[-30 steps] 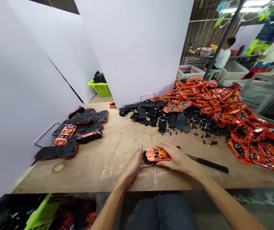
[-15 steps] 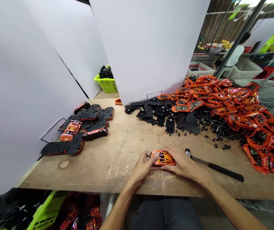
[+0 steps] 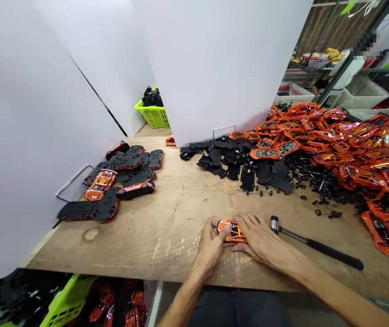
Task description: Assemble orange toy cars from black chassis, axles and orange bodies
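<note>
An orange toy car (image 3: 232, 231) lies roof up on the wooden table, near the front edge. My left hand (image 3: 211, 238) is closed on its left end, the thumb pressed on the roof. Over the right end my right hand (image 3: 253, 236) lies with fingers on the far side and thumb on the near side. The car's underside is hidden. Just right of my right hand rests a hammer (image 3: 317, 245) with a black handle, its head (image 3: 274, 223) pointing left.
Orange car shells (image 3: 337, 136) are heaped at right. Black chassis (image 3: 228, 154) and wheel axles (image 3: 317, 179) lie beside them. Assembled cars (image 3: 126, 161), mostly upside down, sit at left. White panels (image 3: 214, 68) stand behind, with a green basket (image 3: 153, 117). A person (image 3: 349, 72) sits at far right.
The camera view has shifted slightly, so the shell pile and hammer appear farther right. My right hand has closed further over the car's right end; both hands remain on it.
</note>
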### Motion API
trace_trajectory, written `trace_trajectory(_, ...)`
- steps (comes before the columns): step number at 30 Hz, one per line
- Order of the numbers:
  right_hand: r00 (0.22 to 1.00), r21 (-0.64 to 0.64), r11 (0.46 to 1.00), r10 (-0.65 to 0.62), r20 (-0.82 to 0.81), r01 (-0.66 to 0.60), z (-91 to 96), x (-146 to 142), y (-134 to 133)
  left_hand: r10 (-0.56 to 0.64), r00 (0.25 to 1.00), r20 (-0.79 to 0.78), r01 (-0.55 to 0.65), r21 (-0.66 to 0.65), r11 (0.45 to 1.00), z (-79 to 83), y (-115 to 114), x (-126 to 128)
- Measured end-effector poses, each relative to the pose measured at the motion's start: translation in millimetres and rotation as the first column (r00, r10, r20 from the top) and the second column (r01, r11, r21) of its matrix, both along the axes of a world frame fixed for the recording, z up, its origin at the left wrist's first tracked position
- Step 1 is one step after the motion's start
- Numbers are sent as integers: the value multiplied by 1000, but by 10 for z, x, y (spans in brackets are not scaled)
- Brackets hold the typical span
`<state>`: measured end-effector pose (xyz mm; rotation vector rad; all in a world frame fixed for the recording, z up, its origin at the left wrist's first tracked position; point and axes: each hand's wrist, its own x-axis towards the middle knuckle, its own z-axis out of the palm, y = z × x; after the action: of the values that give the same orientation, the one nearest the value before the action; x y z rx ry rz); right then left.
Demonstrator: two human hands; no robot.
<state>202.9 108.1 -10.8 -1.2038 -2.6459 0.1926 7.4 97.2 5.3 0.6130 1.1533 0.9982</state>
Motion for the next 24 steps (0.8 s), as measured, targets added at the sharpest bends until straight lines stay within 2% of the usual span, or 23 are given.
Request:
trace_trajectory(2, 1000, 1, 1000, -18, 7, 18, 21, -28, -8, 24, 1000, -21, -24, 11, 1000, -13, -3, 27)
trace_trajectory(5, 998, -64, 998, -19, -58, 16, 199, -2, -16, 21, 999, -43, -19, 64, 998, 15, -11, -11)
trace_trajectory(8, 952, -218, 973, -136, -276, 76, 409, 124, -55, -45, 997, -60, 55, 183, 981, 90, -20, -133)
trace_trajectory(10, 832, -360, 924, -296, -469, 126, 444, 210, -121, -171, 984, -49, 178, 257, 950, 139, -26, -214)
trace_trajectory(12, 670, -479, 872, -416, -615, 101, 365, 254, -214, -303, 950, -81, 312, 326, 892, 166, -34, -260)
trace_trajectory(14, 555, -531, 847, -460, -693, 40, 230, 254, -318, -357, 915, -189, 403, 383, 831, 167, -49, -267)
trace_trajectory(15, 527, -533, 846, -462, -713, 20, 169, 246, -365, -369, 892, -260, 447, 397, 802, 162, -61, -259)
trace_trajectory(16, 523, -525, 851, -452, -722, 9, 125, 237, -406, -381, 863, -331, 494, 398, 773, 156, -76, -245)
trace_trajectory(19, 599, -483, 875, -383, -703, -8, 115, 222, -474, -359, 777, -517, 585, 383, 714, 126, -140, -184)
trace_trajectory(21, 632, -480, 877, -359, -687, -24, 170, 220, -477, -290, 763, -577, 571, 392, 721, 95, -188, -137)
trace_trajectory(24, 600, -515, 857, -395, -695, -32, 215, 199, -448, -212, 778, -591, 522, 422, 741, 57, -242, -88)
